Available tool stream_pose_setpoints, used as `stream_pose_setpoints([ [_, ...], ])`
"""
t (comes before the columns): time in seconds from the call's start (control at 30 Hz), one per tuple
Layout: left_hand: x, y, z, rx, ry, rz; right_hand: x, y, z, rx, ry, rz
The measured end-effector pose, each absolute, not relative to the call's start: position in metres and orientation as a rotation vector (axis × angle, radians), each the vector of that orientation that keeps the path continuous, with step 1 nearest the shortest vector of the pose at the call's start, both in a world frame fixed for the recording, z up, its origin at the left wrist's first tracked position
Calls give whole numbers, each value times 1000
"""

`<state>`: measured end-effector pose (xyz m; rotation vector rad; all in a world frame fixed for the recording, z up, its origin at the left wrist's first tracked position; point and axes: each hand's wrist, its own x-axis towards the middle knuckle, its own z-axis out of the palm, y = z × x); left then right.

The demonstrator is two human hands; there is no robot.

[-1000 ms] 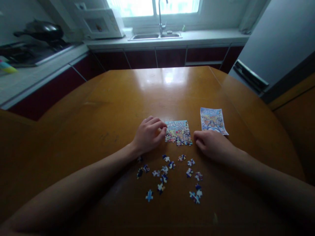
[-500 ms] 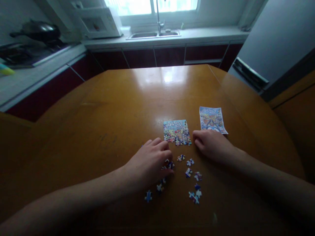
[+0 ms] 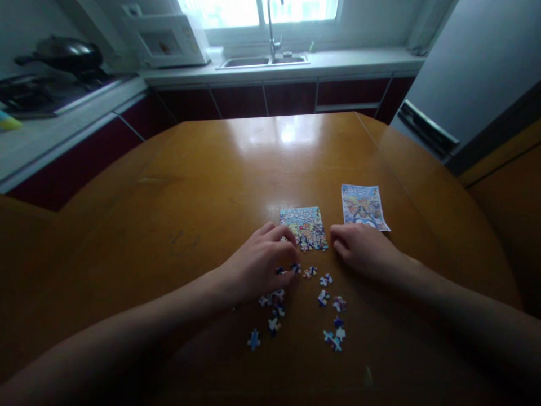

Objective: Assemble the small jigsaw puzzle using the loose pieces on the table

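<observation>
Left hand (image 3: 257, 265) touching pieces (image 3: 276, 296); right hand (image 3: 363, 251) beside puzzle (image 3: 304, 227)

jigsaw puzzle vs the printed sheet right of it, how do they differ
The colourful part-built jigsaw puzzle is nearly square with a ragged near edge; the colourful printed paper sheet is taller with straight edges. The puzzle lies between both hands, the left hand at its near-left corner; the sheet lies farther right, beyond the right hand. Both lie flat on the brown wooden table.
</observation>
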<state>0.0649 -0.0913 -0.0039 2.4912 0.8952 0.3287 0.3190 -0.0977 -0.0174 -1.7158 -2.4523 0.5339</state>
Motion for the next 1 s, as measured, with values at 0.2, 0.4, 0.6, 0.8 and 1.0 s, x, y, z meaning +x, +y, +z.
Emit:
stream_pose_setpoints([
  [0.2, 62, -64, -21, 2493, 1017, 603, 320, -97, -20, -1712, -2457, 538],
  [0.4, 61, -65, -22, 2501, 993, 622, 320, -97, -20, -1705, -2455, 529],
  [0.6, 62, -68, -24, 2502, 1011, 595, 319, -97, -19, -1697, -2449, 531],
  [0.8, 64, -71, -30, 2516, 1001, 595, 319, -97, -17, -1713, -2456, 523],
  [1.0, 60, -68, -27, 2546, 996, 625, 319, -97, -17, -1718, -2450, 544],
])
